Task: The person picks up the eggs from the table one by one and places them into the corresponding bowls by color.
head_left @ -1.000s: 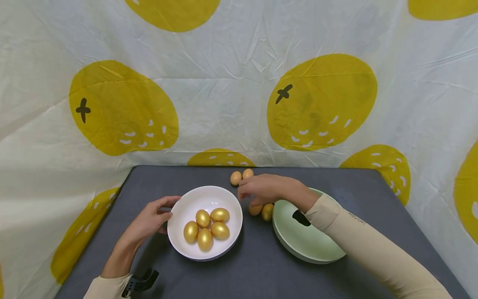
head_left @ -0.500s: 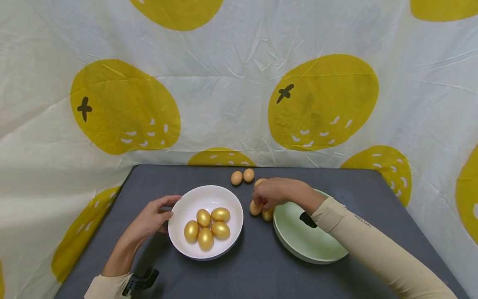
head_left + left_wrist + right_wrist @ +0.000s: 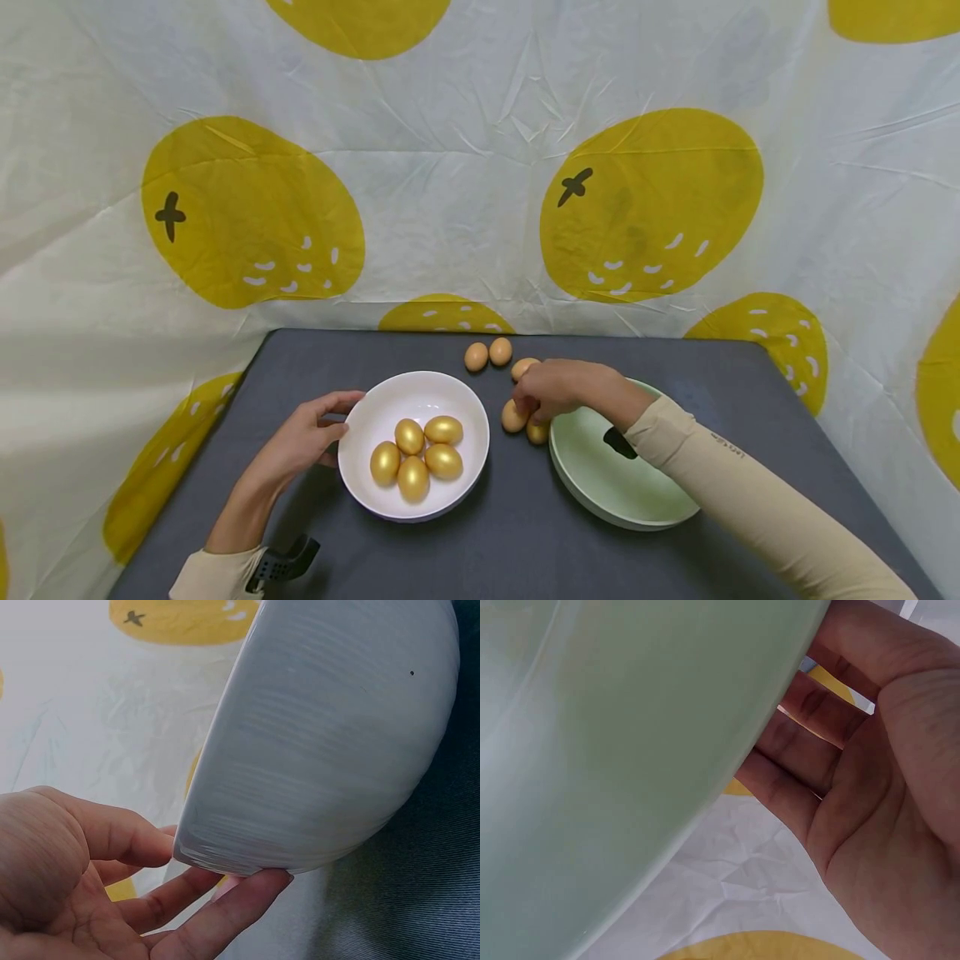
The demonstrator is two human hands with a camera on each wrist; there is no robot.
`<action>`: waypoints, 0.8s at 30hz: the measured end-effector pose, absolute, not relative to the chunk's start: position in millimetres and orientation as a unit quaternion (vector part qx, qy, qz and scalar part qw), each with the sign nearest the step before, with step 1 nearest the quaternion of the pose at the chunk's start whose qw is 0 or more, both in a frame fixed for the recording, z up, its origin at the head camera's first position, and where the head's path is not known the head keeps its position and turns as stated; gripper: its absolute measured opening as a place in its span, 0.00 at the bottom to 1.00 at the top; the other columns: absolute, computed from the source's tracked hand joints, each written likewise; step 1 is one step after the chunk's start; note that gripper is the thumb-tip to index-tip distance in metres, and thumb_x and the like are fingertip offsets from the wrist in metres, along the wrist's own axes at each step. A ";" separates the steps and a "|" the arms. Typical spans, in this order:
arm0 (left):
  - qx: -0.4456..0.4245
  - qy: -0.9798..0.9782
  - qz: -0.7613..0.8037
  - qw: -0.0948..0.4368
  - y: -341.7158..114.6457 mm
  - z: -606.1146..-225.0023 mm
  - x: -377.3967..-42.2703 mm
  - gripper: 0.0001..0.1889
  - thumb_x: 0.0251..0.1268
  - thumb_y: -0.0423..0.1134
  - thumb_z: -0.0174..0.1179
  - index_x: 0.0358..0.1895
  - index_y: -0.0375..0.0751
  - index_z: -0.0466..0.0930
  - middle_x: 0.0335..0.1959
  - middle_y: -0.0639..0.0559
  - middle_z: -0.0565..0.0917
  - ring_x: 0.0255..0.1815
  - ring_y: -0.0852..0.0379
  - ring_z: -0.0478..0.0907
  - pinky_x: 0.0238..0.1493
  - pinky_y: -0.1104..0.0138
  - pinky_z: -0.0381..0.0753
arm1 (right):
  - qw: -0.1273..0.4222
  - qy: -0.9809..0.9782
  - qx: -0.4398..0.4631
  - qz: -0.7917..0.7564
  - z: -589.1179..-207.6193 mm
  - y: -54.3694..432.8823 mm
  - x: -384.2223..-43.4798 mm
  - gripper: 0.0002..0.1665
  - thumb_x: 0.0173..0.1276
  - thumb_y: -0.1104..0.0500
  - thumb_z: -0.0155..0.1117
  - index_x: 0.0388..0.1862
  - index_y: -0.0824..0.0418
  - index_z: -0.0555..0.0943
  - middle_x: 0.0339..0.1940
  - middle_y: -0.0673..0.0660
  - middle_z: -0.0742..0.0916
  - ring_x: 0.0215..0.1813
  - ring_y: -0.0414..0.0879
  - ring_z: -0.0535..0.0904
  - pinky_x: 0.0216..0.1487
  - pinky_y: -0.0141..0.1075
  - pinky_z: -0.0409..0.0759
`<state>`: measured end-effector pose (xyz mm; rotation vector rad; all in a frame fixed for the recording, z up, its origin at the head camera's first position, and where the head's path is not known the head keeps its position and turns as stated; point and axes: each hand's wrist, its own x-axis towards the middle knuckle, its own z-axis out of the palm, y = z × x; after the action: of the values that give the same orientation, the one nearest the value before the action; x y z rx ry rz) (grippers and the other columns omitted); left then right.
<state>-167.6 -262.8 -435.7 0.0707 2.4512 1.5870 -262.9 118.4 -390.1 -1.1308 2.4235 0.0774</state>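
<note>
My left hand holds the left side of a white bowl, thumb at the rim and fingers against the outer wall, as the left wrist view shows. Inside it lie several golden eggs. My right hand reaches over the far-left rim of a pale green bowl. Its fingertips point down at a golden egg on the table, beside a brown egg. In the right wrist view the green bowl's wall hides the fingertips, so their hold on the golden egg cannot be made out.
Two brown eggs stand near the table's back edge, with another brown egg just beyond my right hand. The dark grey table backs onto a white cloth printed with yellow fruit shapes.
My right hand has moved right and slightly nearer, from between the bowls to the golden egg, uncovering a brown egg behind it. The left hand and white bowl stay in place.
</note>
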 end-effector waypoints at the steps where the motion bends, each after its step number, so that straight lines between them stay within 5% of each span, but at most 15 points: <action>1: 0.024 0.834 0.540 0.111 -262.8 -435.8 -167.6 0.26 0.72 0.28 0.55 0.73 0.39 0.69 0.63 0.34 0.76 0.49 0.43 0.83 0.32 0.53 0.88 | 0.232 0.882 -0.409 0.029 -390.3 118.4 -262.8 0.05 0.66 0.56 0.73 0.39 0.48 0.86 0.34 0.39 0.85 0.35 0.38 0.78 0.42 0.36 0.79; 11: 0.022 0.835 0.539 0.109 -263.0 -436.4 -168.0 0.26 0.72 0.28 0.55 0.72 0.40 0.70 0.63 0.35 0.76 0.49 0.44 0.83 0.32 0.53 0.88 | 0.235 0.873 -0.427 0.029 -393.6 116.3 -262.0 0.08 0.66 0.62 0.71 0.31 0.48 0.86 0.25 0.40 0.80 0.29 0.38 0.70 0.34 0.34 0.71; 24: 0.021 0.833 0.543 0.109 -262.7 -436.8 -167.6 0.27 0.72 0.29 0.56 0.73 0.40 0.69 0.62 0.35 0.76 0.49 0.44 0.83 0.32 0.53 0.88 | 0.235 0.867 -0.438 0.034 -393.3 111.5 -256.4 0.08 0.65 0.62 0.71 0.35 0.47 0.89 0.33 0.41 0.87 0.33 0.35 0.77 0.38 0.32 0.78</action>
<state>-167.6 -262.7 -436.8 0.0630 2.4485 1.5956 -256.4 111.5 -393.3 -1.2017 2.3798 0.0943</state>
